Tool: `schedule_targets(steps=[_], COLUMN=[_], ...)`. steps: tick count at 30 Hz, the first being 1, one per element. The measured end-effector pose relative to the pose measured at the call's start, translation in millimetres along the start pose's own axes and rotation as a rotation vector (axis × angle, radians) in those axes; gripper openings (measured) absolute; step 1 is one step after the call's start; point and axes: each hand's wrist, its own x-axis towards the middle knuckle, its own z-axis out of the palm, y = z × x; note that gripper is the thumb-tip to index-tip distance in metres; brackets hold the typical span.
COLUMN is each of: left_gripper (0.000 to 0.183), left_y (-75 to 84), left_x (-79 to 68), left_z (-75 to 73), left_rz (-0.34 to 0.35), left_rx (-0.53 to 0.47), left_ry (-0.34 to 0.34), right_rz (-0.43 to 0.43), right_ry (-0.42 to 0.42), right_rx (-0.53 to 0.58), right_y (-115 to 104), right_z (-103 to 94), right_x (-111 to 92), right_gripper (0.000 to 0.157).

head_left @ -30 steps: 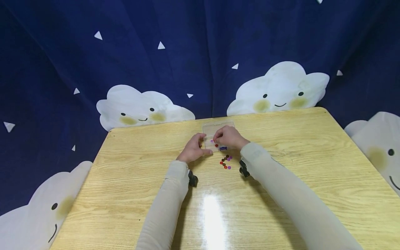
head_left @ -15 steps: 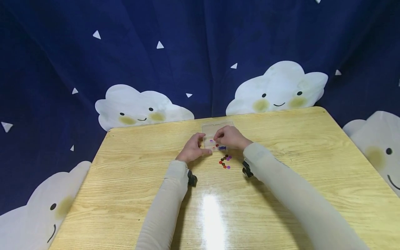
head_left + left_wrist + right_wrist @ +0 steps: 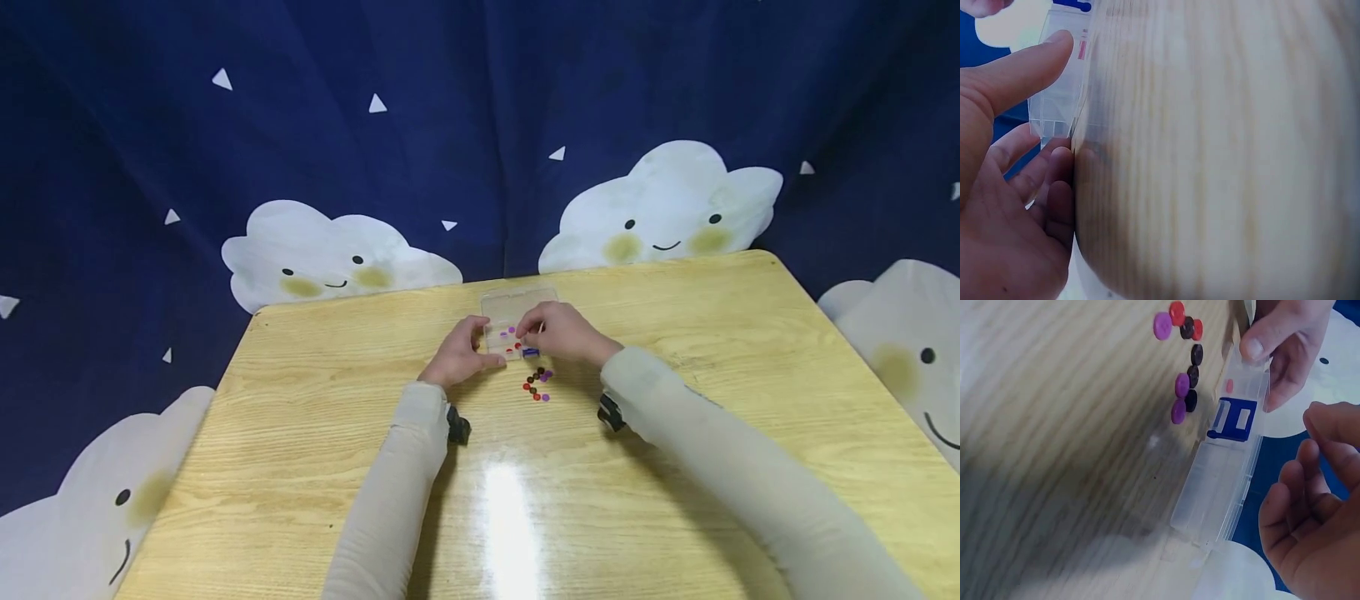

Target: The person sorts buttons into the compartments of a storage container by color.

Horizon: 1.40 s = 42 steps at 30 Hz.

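In the head view, a clear plastic box (image 3: 491, 343) with a raised lid (image 3: 517, 302) lies near the table's far edge. My left hand (image 3: 459, 353) grips its left end, thumb at the front wall and fingers round the side. Purple buttons (image 3: 512, 330) and red buttons (image 3: 517, 345) show inside it. Over the box's right part hovers my right hand (image 3: 562, 332), fingers loosely bent, with nothing visible between them. The right wrist view shows those fingers (image 3: 1295, 481) beside the box and its blue latch (image 3: 1239, 419) on the front.
In front of the box, several loose purple, red and dark brown buttons (image 3: 533, 390) lie on the wooden table (image 3: 337, 417). A navy curtain (image 3: 420, 150) with white clouds hangs right behind the far edge.
My right hand has drawn slightly right, and a second purple button now shows in the box where its fingertips were. The left hand keeps its grip. The head view has shifted a little.
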Motion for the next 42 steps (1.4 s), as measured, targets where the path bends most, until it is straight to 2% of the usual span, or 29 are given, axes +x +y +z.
schedule_targets(steps=[15, 24, 31, 42], left_gripper=[0.079, 0.078, 0.078, 0.079], left_y=[-1.3, -0.2, -0.7, -2.2], left_x=[0.7, 0.1, -0.1, 1.2], left_z=[-1.1, 0.0, 0.8, 0.6], left_rz=[0.022, 0.019, 0.006, 0.006], left_rx=[0.003, -0.002, -0.013, -0.008], left_ry=[0.006, 0.018, 0.015, 0.009], right_rz=[-0.056, -0.05, -0.03, -0.05], right_ry=[-0.023, -0.051, -0.095, -0.085], right_rx=[-0.085, -0.082, -0.036, -0.077], right_y=[-6.8, -0.3, 6.7, 13.9], right_z=[11.2, 20.9, 30.6, 37.1], right_x=[-22.6, -33.5, -40.6, -45.3], right_gripper=[0.011, 0.009, 0.013, 0.01])
